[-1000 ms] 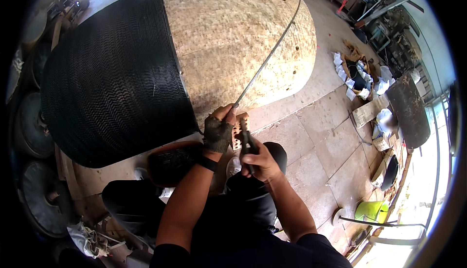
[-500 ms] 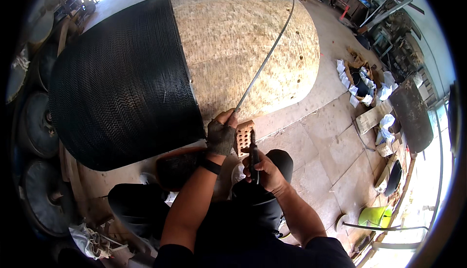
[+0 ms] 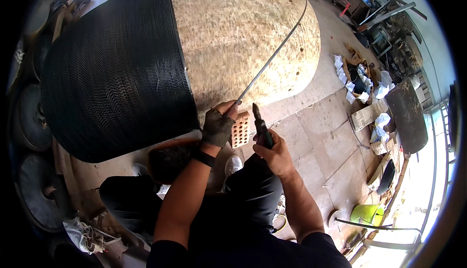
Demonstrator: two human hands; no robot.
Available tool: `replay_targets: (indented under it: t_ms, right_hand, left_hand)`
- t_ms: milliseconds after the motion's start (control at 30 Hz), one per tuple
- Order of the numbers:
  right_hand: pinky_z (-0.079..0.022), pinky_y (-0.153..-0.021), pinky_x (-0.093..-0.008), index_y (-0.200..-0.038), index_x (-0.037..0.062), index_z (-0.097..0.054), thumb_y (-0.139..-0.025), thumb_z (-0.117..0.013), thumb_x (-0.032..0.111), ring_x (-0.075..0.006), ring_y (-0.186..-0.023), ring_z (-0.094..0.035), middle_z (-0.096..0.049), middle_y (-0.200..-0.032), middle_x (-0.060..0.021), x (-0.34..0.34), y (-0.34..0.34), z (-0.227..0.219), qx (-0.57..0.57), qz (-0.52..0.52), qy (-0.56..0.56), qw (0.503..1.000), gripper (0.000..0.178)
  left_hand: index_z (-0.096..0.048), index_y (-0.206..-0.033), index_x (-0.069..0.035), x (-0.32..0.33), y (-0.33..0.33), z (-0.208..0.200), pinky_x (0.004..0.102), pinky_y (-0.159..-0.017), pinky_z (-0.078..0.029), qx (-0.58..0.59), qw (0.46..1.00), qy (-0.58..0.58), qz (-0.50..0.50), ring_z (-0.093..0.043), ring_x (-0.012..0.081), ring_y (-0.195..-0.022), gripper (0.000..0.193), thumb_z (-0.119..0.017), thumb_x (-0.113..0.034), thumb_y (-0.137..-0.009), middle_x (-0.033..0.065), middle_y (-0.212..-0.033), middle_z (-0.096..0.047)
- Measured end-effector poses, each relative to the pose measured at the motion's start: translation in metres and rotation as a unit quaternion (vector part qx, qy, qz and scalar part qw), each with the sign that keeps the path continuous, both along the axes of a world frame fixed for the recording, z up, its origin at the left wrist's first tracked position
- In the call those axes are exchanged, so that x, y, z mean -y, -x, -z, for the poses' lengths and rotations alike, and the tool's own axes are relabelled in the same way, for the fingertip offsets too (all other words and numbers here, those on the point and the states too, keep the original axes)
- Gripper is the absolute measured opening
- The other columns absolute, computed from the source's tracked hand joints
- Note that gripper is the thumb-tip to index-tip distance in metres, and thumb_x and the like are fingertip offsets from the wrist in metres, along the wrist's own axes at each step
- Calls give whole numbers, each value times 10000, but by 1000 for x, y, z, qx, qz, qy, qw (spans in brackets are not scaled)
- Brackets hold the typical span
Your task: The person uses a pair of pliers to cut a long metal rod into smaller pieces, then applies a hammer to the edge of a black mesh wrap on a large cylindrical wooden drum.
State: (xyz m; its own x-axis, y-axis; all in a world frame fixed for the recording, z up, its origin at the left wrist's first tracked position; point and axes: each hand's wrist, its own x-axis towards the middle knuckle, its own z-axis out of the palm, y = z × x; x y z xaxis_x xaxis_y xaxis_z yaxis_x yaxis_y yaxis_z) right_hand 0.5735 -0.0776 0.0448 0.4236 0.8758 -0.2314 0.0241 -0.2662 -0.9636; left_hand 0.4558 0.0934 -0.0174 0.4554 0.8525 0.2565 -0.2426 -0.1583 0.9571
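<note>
A large drum fills the upper middle: its left part carries closely packed black windings (image 3: 116, 68), and its right part is a bare tan, pitted surface (image 3: 228, 29). Across that surface runs a thin grey rod or wire (image 3: 272, 56), slanting up to the right. My left hand (image 3: 218, 126), in a dark fingerless glove, is closed around its near end. Just right of it, my right hand (image 3: 276, 153) grips a pair of pliers (image 3: 260, 124) by the dark handles, jaws pointing away from me and apart from the rod.
Below the drum's near edge lies a perforated orange brick (image 3: 240, 130), with a dark container (image 3: 170, 161) left of it. Round discs (image 3: 41, 192) line the left side. At right are an open sack (image 3: 357, 79), a dark curved panel (image 3: 407, 114) and a lime-green bucket (image 3: 367, 214).
My right hand has moved forward and to the right with the pliers, whose jaws now show clearly. My left hand keeps its hold on the rod. The whole view has shifted slightly.
</note>
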Motion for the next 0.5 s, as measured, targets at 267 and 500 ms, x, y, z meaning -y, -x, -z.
replay_targets:
  t_ms: [267, 500]
  right_hand:
    - [-481, -989, -444, -1084, -11, -684, -692, -555, -121, -416, -1106, -615, -645, -1218, -187, -13, -26, 7, 434, -50, -109, 893, 427]
    - [-313, -1191, -549, -1184, -9, -647, -654, -502, -134, -402, -1314, -513, -562, -1395, -198, -17, -28, -2, 504, -79, -74, 857, 563]
  left_hand:
    - [-694, -1197, 58, 8, 2, -19, 247, -796, -538, -2, 991, 121, 60, -663, 92, -872, 296, -628, -171, -1021, 65, -1006, -741]
    - [-685, -1197, 59, 4, 4, -16, 261, -815, -551, -64, 994, 56, 64, -686, 107, -896, 300, -626, -176, -1020, 89, -1006, -755]
